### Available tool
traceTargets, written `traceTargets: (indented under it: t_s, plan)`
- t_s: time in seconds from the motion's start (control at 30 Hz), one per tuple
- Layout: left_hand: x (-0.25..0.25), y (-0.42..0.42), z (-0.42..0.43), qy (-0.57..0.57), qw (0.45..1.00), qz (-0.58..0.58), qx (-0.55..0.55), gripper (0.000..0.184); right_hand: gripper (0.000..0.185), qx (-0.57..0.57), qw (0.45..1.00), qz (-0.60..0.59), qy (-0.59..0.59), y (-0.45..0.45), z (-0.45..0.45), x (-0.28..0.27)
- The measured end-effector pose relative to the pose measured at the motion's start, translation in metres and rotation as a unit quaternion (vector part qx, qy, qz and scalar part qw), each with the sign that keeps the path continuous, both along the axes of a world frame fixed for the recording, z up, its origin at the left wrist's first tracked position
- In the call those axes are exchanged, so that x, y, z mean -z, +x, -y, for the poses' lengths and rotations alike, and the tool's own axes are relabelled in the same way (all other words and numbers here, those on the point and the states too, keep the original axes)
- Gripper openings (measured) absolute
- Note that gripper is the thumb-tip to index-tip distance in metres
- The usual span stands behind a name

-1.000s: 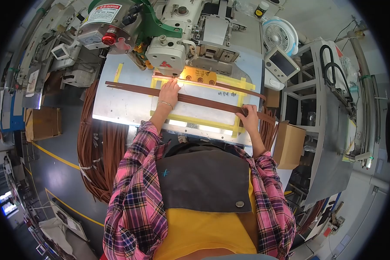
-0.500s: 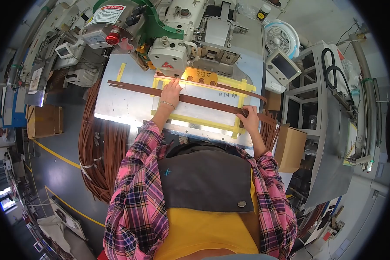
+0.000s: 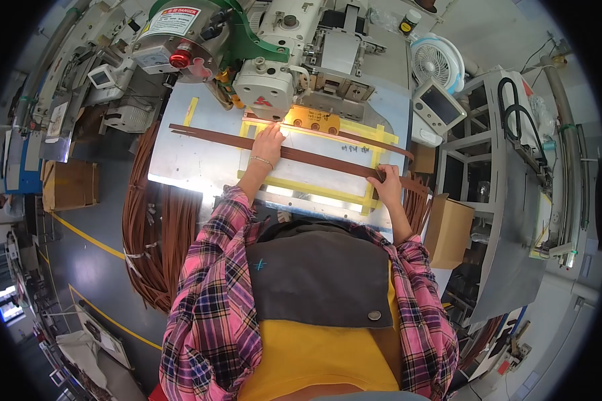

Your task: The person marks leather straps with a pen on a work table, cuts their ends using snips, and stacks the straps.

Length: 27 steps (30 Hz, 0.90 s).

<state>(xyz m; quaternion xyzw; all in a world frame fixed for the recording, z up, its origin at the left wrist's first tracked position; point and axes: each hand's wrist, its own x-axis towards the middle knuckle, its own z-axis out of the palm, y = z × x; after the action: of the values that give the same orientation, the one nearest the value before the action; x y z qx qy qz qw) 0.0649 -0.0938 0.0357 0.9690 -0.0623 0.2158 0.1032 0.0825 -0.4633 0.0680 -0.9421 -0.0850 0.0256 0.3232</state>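
One brown strip [image 3: 321,158] lies across metal plate [image 3: 201,159], nr machine head [image 3: 264,87]. L hand [image 3: 268,144] over it, fingers extended, close together; R hand [image 3: 386,184] apparently pinching it, tips part-hidden. Judged step: steadying; any shift calls for coordinated hold.

Brown strap [image 3: 321,160] matt; metal plate [image 3: 207,159] glossy.

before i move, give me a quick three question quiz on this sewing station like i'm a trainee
1. True or false: the left hand is nearer the sewing machine head than the right hand is.
2. Fill in the blank: in this view, the fan is to the ____ of the machine head.
3. What colour is the long strap between the hands? A) blue B) brown C) white

Key: 1 true; 2 right; 3 B
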Motion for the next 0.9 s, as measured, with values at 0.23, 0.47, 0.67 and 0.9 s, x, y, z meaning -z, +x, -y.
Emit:
traceTargets:
  t_s: [0.23,0.47,0.67,0.9]
  plan:
    - [-0.002,-0.002,0.003,-0.011,1.0,-0.001,-0.005,0.014,0.041,-0.004,1.0,-0.003,0.004,0.001,0.001,0.001]
    - [0.006,-0.004,0.008,-0.057,0.996,-0.061,-0.039,0.021,0.04,-0.006,1.0,-0.001,0.006,0.001,0.0,0.003]
    - [-0.022,-0.043,0.036,-0.064,0.972,-0.087,-0.207,0.057,0.036,-0.004,1.0,0.008,0.012,-0.001,-0.003,0.001]
    - [-0.005,-0.057,0.021,-0.031,0.95,-0.143,-0.276,0.074,0.03,-0.017,1.0,0.019,0.003,-0.004,-0.02,0.004]
